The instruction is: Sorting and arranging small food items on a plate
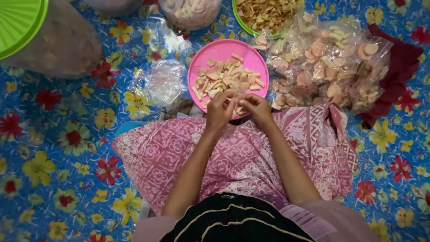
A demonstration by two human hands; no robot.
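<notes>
Clear cracker bag (329, 67) just right of pink plate (224, 51); green bowl (264, 18) behind.

plate (251, 51) ahead of both hands, crackers (228, 78) on it | bag of crackers (331, 67) right of plate | bowl (264, 18) behind plate | empty bags (163, 83) left of plate | lid (18, 20) far left | cloth (251, 157) under the forearms

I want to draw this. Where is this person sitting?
Probably on a home floor, at a snack-sorting spot: a flowered blue mat, a pink plate of pale crackers, and a clear bag of more crackers.
</notes>
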